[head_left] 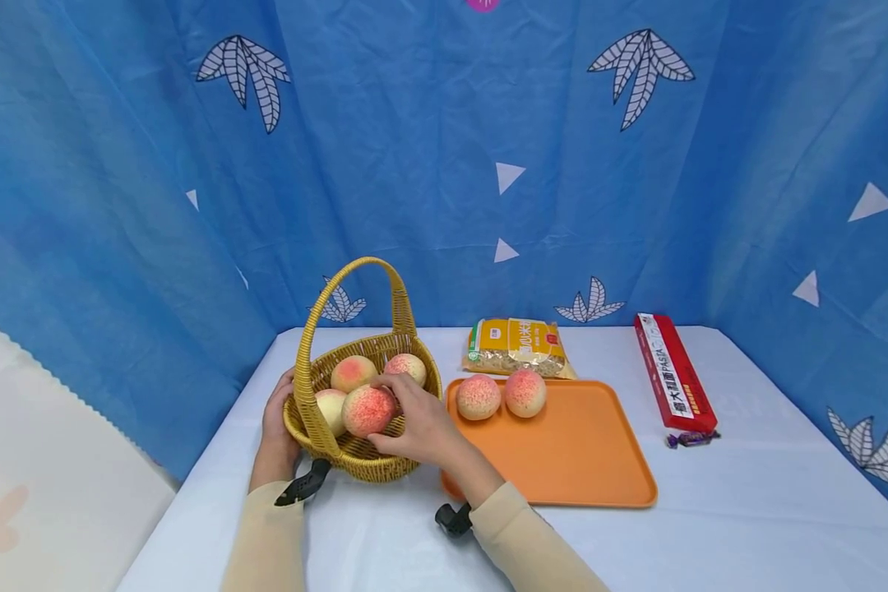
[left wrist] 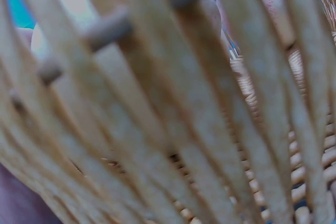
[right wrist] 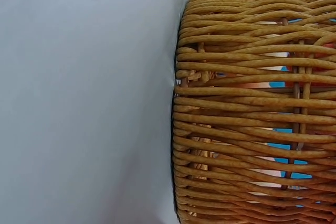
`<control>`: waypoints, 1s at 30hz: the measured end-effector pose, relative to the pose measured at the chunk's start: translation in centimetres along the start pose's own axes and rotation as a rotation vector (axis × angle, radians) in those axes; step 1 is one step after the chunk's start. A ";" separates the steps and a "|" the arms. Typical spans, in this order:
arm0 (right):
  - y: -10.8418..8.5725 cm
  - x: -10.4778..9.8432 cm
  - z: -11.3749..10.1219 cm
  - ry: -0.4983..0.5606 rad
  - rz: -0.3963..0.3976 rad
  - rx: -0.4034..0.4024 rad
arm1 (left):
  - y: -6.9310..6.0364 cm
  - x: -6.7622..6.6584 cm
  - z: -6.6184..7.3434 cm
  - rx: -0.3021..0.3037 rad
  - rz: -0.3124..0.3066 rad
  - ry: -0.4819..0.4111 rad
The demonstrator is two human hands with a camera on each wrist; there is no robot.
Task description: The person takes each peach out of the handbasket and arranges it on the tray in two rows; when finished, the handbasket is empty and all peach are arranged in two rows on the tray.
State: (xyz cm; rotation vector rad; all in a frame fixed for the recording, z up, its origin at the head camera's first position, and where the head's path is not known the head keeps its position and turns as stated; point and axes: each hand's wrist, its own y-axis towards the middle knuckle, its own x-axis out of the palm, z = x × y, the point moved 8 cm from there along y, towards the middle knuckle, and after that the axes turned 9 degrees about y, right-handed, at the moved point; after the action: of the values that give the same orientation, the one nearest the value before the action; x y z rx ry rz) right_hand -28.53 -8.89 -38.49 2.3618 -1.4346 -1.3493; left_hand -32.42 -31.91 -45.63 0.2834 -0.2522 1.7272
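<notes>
A yellow-brown wicker basket point(head_left: 385, 470) with a tall arched handle stands on the left of the table. My right hand point(head_left: 418, 421) reaches over its near right rim and pinches a red-flushed peach point(head_left: 367, 410) between thumb and fingers. Inside lie an orange-topped peach point(head_left: 353, 373), a speckled peach point(head_left: 405, 367) and a pale peach point(head_left: 330, 409). My left hand point(head_left: 277, 421) holds the basket's left side, its fingers partly hidden by the wall. The wicker wall point(left wrist: 157, 93) fills the left wrist view, and woven strands point(right wrist: 257, 114) take up the right wrist view's right half.
Right of the basket, an orange tray point(head_left: 570, 444) carries two peaches, one left point(head_left: 478, 396) and one right point(head_left: 525, 393). Behind it lies a yellow bag of grain point(head_left: 520, 347). A red pasta box point(head_left: 677, 374) and a purple-wrapped candy point(head_left: 692, 439) lie farther right.
</notes>
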 end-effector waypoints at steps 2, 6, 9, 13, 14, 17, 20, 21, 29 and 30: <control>0.0 0.0 0.0 0.002 0.000 -0.003 | 0.0 0.0 0.0 0.000 -0.002 0.000; -0.1 -0.1 -0.1 -0.008 -0.004 -0.009 | 0.0 0.0 0.0 0.007 -0.008 0.001; -0.1 -0.1 -0.1 -0.018 -0.006 -0.016 | 0.1 0.0 0.0 0.015 -0.009 0.000; -0.3 -0.1 -0.2 -0.017 -0.010 -0.019 | 0.1 -0.1 -0.1 0.023 -0.014 -0.005; -0.3 -0.1 -0.2 -0.003 -0.012 -0.016 | 0.1 -0.2 -0.1 0.024 -0.015 -0.008; -0.5 -0.2 -0.1 0.043 -0.012 -0.004 | 0.1 -0.1 -0.1 0.024 -0.020 -0.009; -0.6 -0.3 0.0 0.114 -0.015 0.013 | 0.1 -0.1 -0.1 0.019 -0.017 -0.007; -0.6 -0.4 0.1 0.142 -0.015 0.016 | 0.1 -0.1 -0.1 0.018 -0.018 -0.006; -0.6 -0.7 0.5 0.334 -0.029 0.022 | -0.1 0.0 0.1 0.016 -0.011 0.000; -0.6 -0.7 0.5 0.351 -0.032 0.022 | -0.1 -0.1 0.1 0.016 -0.011 0.000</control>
State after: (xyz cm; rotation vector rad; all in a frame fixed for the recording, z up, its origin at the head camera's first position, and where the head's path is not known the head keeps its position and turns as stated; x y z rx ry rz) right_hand -28.54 -7.84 -38.62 2.4843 -1.3190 -0.8677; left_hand -32.28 -31.95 -45.58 0.2961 -0.2364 1.7191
